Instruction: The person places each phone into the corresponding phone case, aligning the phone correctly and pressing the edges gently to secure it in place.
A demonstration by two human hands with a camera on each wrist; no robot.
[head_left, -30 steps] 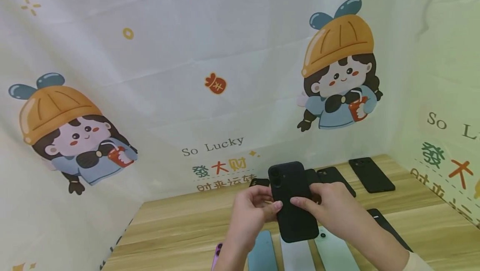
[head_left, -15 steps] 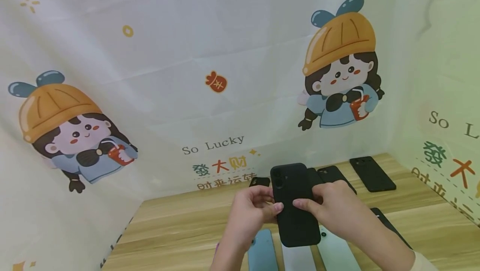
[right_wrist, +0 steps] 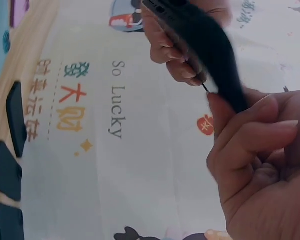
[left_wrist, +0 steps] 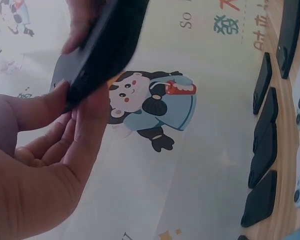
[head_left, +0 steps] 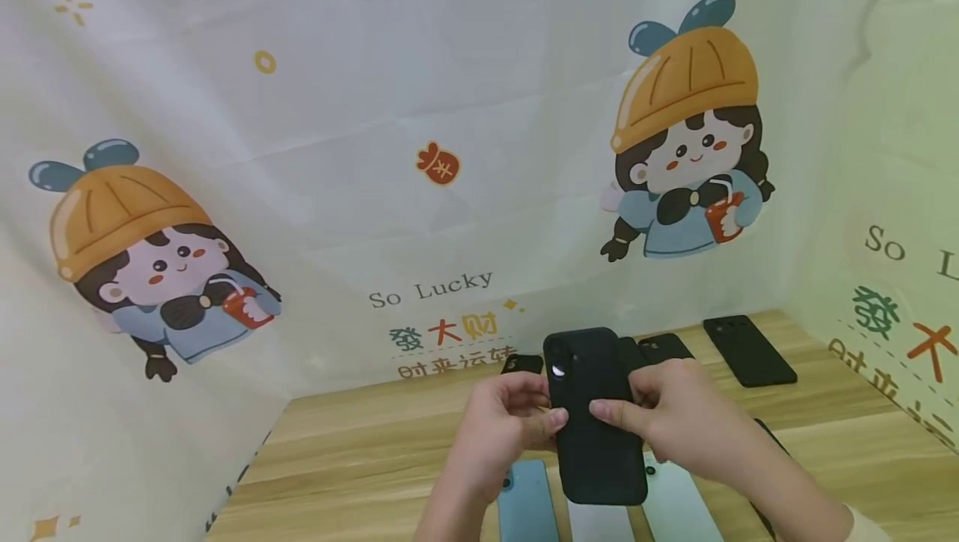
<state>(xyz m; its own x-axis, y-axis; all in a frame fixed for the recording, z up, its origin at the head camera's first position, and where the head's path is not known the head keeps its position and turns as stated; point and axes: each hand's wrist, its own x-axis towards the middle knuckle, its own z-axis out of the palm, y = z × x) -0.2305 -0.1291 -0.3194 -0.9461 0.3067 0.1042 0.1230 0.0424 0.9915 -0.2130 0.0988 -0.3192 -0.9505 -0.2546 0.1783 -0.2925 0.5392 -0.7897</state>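
A black phone case (head_left: 599, 450) is held upright above the table, its back and camera cutout facing the head camera. My left hand (head_left: 498, 425) pinches its left edge between thumb and fingers. On the other side my right hand (head_left: 685, 405) grips the right edge, thumb lying on the back. In the right wrist view the case (right_wrist: 217, 50) bends outward near that hand (right_wrist: 257, 165), and a thin dark edge shows inside it. A bright spot shows in the camera cutout. Whether a phone sits fully inside cannot be told.
Below the hands lie a light blue phone (head_left: 528, 500), a white phone (head_left: 599, 523) and a mint phone (head_left: 682, 500). Several black cases line the back of the wooden table (head_left: 352, 459), one at the far right (head_left: 749, 350). A printed cloth (head_left: 337, 217) hangs behind.
The case and both hands have shifted slightly down and right in the head view. A bright spot has appeared in the camera cutout. Both hands keep their hold.
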